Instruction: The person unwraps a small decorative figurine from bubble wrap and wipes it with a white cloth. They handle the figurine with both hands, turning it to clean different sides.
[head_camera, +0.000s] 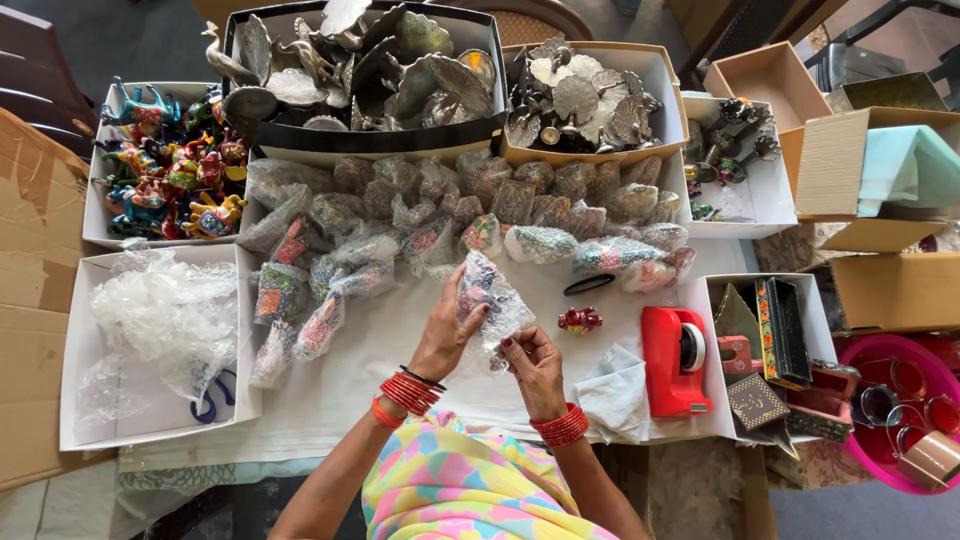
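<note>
My left hand (447, 325) and my right hand (532, 362) both hold a small colourful figurine wrapped in bubble wrap (488, 298), lifted just above the white table cover (380, 345). The left fingers pinch its upper left side; the right fingers grip the lower right edge of the wrap. Red bangles ring both wrists. A small red painted figurine (579, 320) lies unwrapped on the cover just right of my hands. Beyond them lie several bubble-wrapped figurines (470, 205) in rows.
A red tape dispenser (676, 358) sits at the right beside a white cloth (614, 392). A white box of bubble wrap and blue scissors (165, 345) is at the left. Boxes of painted animals (165, 170), metal figures (370, 70) and decorated boxes (780, 350) surround the table.
</note>
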